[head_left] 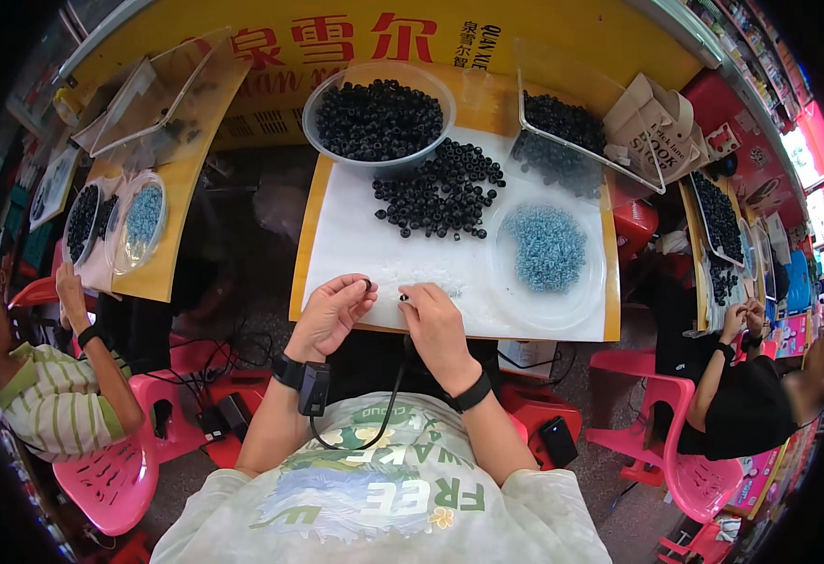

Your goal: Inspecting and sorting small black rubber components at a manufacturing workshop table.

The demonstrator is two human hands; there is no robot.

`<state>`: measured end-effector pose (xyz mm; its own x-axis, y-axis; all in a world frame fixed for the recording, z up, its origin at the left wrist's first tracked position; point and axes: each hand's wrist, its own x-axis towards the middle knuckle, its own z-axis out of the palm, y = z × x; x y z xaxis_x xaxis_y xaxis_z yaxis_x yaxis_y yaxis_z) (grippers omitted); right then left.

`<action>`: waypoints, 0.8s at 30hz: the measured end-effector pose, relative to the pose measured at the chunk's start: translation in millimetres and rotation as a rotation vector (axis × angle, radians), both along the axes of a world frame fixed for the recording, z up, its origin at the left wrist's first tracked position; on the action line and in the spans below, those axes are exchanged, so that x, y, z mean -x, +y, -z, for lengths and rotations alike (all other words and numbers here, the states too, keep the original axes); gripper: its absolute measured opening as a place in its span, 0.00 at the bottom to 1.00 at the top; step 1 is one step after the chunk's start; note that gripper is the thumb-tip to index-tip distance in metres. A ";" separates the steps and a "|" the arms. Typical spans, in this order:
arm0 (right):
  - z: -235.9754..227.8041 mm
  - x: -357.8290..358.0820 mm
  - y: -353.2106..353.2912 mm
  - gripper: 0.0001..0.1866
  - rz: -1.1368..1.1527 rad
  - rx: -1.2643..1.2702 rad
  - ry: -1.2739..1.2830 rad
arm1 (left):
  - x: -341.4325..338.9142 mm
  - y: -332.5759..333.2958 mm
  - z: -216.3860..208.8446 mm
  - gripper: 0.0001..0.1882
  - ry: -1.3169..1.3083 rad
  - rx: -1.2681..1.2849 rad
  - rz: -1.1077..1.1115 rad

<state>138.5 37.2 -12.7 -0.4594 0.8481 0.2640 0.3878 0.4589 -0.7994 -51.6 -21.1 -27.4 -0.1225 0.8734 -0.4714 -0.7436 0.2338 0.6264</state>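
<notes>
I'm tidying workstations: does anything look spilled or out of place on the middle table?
Loose black beads lie heaped on the white sheet, outside the clear bowl, and tiny pale bits, too small to identify, are scattered beyond the right hand. Both could pass for spills; the heap may be deliberate.

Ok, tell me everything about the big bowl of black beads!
The bowl is round, wide and see-through, like plastic, with a thin rim. It stands upright at the far left of the table, full of black beads. A loose pile of them lies by its near right side. Neither the left hand nor the right hand touches it.
</notes>
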 end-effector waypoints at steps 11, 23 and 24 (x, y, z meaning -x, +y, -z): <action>1.4 -55.6 26.9 0.09 0.131 -0.148 -0.306 | -9.9 4.4 -4.1 0.12 0.053 -0.055 0.114; -28.7 -50.6 31.1 0.08 0.084 0.656 0.455 | -51.5 42.6 -52.1 0.10 0.591 -0.363 0.326; -31.2 -52.4 32.7 0.08 0.068 0.690 0.460 | -53.5 43.5 -54.9 0.10 0.615 -0.381 0.340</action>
<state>190.8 69.9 18.4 -0.3742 0.9103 -0.1769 -0.0367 -0.2052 -0.9780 1.8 22.4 27.6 0.0384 0.9970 -0.0679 -0.1651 0.0733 0.9835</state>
